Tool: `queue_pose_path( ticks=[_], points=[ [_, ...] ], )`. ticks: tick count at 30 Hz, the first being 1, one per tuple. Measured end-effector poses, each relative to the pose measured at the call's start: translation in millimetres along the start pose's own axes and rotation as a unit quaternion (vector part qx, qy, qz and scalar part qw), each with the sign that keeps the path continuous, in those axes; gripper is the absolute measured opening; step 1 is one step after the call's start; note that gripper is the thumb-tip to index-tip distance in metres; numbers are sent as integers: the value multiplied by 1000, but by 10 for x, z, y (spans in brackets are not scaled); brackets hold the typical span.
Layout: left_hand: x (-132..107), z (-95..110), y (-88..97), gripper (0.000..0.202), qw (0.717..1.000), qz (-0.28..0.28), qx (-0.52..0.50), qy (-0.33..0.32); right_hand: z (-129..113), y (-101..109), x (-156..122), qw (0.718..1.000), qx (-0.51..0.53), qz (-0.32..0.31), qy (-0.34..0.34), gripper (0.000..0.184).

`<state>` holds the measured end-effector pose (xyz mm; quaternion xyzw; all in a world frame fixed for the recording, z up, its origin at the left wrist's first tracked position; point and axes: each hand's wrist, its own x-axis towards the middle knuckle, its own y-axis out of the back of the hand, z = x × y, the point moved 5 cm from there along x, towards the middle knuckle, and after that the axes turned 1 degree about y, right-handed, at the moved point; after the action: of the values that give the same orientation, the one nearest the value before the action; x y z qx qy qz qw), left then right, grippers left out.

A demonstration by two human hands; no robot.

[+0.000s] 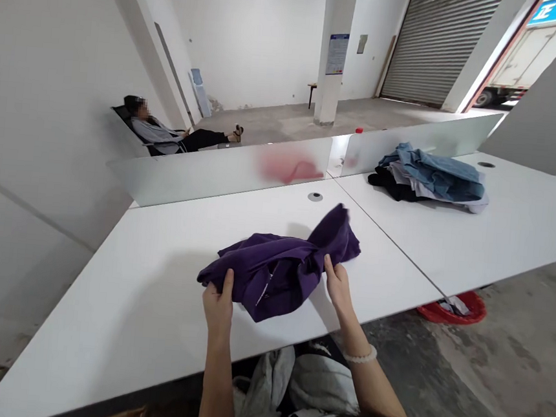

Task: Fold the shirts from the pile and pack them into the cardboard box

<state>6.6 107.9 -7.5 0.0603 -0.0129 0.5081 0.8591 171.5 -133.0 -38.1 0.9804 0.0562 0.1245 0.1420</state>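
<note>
A dark purple garment (272, 270), bunched and partly folded, is held just over the white table (159, 341). My left hand (218, 301) grips its left end, thumb on top and the fingers hidden beneath the cloth. Towards the right end, my right hand (337, 282) pinches the fabric, with a loose flap of it sticking up beyond the hand. A light seam or zip-like line shows in the garment's middle; its exact kind is hard to make out.
At the right lies a pile of clothes (431, 176), blue, white and black. A frosted divider (232, 172) runs along the table's back. Below the front edge stands a red-rimmed bin (451, 308). Behind the divider, a person (163, 130) reclines in a chair.
</note>
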Motion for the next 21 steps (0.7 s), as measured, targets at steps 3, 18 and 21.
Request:
queue_pose_path(
  ticks=[3, 18, 21],
  points=[
    [-58, -177, 142, 47, 985, -38, 168, 1, 181, 186, -22, 999, -29, -38, -9, 45],
    [-314, -710, 236, 60, 981, -181, 55, 35, -601, 105, -475, 939, -127, -140, 286, 29],
    [-455, -636, 93, 51, 973, -214, 85, 19, -609, -392, -643, 885, -183, -277, 326, 28]
  ],
)
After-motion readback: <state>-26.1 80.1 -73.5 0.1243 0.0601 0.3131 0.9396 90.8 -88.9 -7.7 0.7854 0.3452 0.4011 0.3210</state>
